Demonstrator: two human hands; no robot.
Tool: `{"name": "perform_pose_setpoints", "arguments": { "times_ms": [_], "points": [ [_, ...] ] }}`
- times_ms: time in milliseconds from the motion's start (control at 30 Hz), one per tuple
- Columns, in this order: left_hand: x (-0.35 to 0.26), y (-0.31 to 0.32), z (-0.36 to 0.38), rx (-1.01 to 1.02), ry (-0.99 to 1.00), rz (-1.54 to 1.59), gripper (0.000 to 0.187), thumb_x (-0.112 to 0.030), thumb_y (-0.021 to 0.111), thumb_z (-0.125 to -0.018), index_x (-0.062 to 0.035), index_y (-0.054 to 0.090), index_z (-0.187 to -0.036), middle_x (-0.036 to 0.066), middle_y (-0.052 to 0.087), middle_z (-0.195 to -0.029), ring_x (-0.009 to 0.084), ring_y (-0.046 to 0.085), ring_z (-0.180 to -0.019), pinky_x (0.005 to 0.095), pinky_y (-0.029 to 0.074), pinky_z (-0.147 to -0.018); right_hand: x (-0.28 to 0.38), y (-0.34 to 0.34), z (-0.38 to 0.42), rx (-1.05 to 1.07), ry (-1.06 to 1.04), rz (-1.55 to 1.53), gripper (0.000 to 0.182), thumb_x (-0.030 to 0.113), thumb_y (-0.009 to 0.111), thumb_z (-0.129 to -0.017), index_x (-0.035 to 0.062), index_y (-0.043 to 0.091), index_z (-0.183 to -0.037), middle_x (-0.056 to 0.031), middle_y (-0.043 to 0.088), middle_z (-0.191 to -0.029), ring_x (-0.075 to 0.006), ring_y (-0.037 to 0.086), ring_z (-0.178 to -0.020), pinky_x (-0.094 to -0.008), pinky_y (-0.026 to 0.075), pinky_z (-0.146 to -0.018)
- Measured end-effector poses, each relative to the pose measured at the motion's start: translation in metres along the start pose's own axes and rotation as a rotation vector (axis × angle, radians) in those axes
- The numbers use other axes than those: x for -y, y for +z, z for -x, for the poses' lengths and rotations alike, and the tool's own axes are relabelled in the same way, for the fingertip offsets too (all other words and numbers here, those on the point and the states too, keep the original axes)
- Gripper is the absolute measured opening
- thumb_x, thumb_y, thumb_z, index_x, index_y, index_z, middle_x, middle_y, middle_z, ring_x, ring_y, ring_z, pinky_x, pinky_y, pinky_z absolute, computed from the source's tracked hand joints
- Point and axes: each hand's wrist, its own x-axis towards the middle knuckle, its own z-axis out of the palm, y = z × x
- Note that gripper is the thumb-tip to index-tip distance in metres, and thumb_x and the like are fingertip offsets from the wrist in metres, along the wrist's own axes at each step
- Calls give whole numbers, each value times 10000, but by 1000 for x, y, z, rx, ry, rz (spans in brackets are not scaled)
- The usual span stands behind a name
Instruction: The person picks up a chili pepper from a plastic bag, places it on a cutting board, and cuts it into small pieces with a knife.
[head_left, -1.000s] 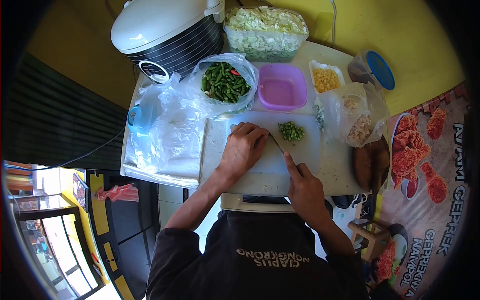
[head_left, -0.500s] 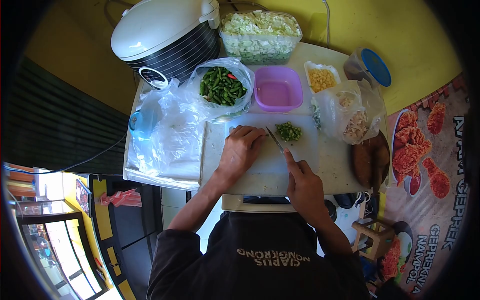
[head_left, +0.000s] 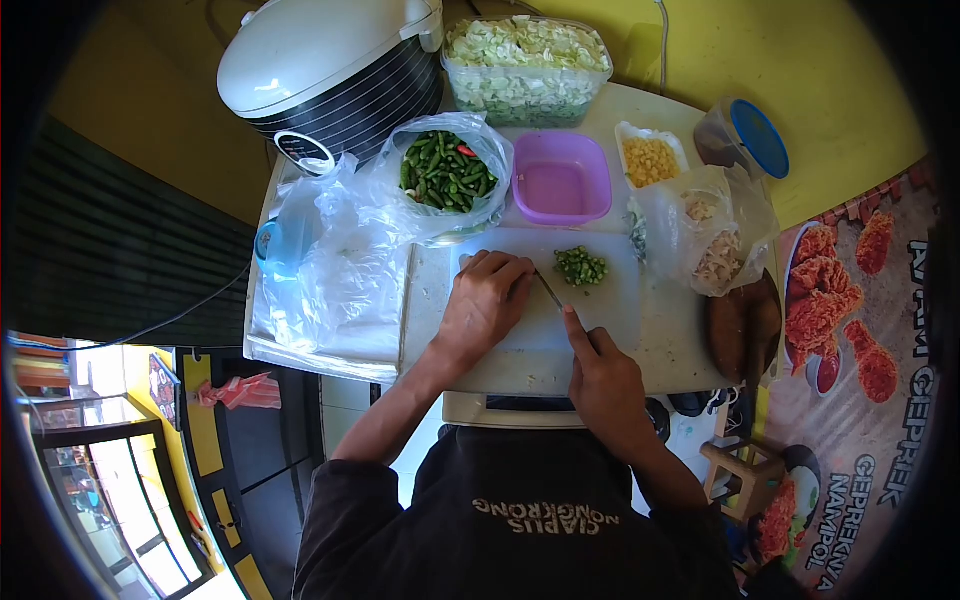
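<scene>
My right hand (head_left: 608, 375) grips a knife (head_left: 549, 289), its index finger stretched along the top of the blade. The blade's far end is beside the fingertips of my left hand (head_left: 490, 297). Those fingers are bent and pressed together over the white cutting board (head_left: 600, 320), with what they hold mostly hidden beneath them. Just right of the blade lies a small heap of chopped green chilies (head_left: 580, 266). Beyond the left hand, a clear plastic bag (head_left: 488, 228) stands full of whole green chilies (head_left: 445, 172), one red among them.
Behind the board sits a purple tub (head_left: 562, 180). A rice cooker (head_left: 330, 80) and a container of chopped cabbage (head_left: 527, 75) stand at the back. To the right are a tray of yellow pieces (head_left: 652, 160), a bag of pale pieces (head_left: 715, 250) and a brown stone mortar (head_left: 735, 330).
The knife blade has shifted slightly down and left, closer to the left fingertips. My left hand stays nearly where it was. The whole view has moved a little.
</scene>
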Motion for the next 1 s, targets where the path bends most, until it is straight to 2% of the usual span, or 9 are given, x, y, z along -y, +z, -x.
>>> {"name": "perform_pose_setpoints", "arguments": {
  "times_ms": [200, 533, 633, 733, 833, 1000],
  "points": [
    [0, -1, 2, -2, -19, 25, 154, -5, 757, -853, -46, 769, -1001, 123, 750, -953, 333, 715, -903, 432, 579, -811, 6, 9, -30, -1, -12, 35, 768, -7, 668, -842, 113, 470, -1574, -133, 599, -960, -333, 678, -686, -448, 578, -621],
    [2, 1, 2, -10, -32, 57, 157, -2, 754, -856, -48, 765, -1005, 118, 759, -969, 336, 719, -900, 421, 580, -823, -10, -2, 6, 7, 13, 2, 732, -5, 649, -885, 110, 459, -1582, -138, 600, -956, -334, 666, -673, -450, 567, -620],
    [0, -1, 1, -23, -20, 61, 158, -19, 766, -863, -51, 761, -1017, 115, 759, -959, 318, 724, -879, 407, 587, -786, -11, 1, 4, -27, 36, 3, 716, -2, 642, -905, 108, 453, -1586, -138, 602, -951, -331, 665, -671, -449, 565, -619],
    [-4, -2, 3, -16, -113, 90, 162, -34, 775, -873, -54, 757, -1032, 119, 758, -945, 297, 729, -851, 388, 591, -742, -11, -2, 3, -60, 23, -35, 711, 2, 642, -914, 106, 447, -1590, -137, 603, -951, -327, 665, -669, -448, 565, -619],
    [-2, -1, 4, -4, -74, 38, 165, -43, 781, -877, -56, 754, -1039, 123, 756, -929, 283, 731, -834, 373, 594, -715, -5, -5, 2, -62, -8, -78, 716, 6, 648, -916, 105, 442, -1594, -136, 604, -953, -326, 666, -669, -450, 566, -619],
    [-1, 0, 4, -16, -51, 47, 169, -40, 780, -873, -53, 754, -1040, 121, 754, -919, 290, 713, -810, 391, 589, -741, -3, 4, 1, -30, -19, -77, 736, 4, 652, -901, 106, 437, -1598, -140, 602, -959, -333, 667, -669, -457, 568, -615]
  ]
}}
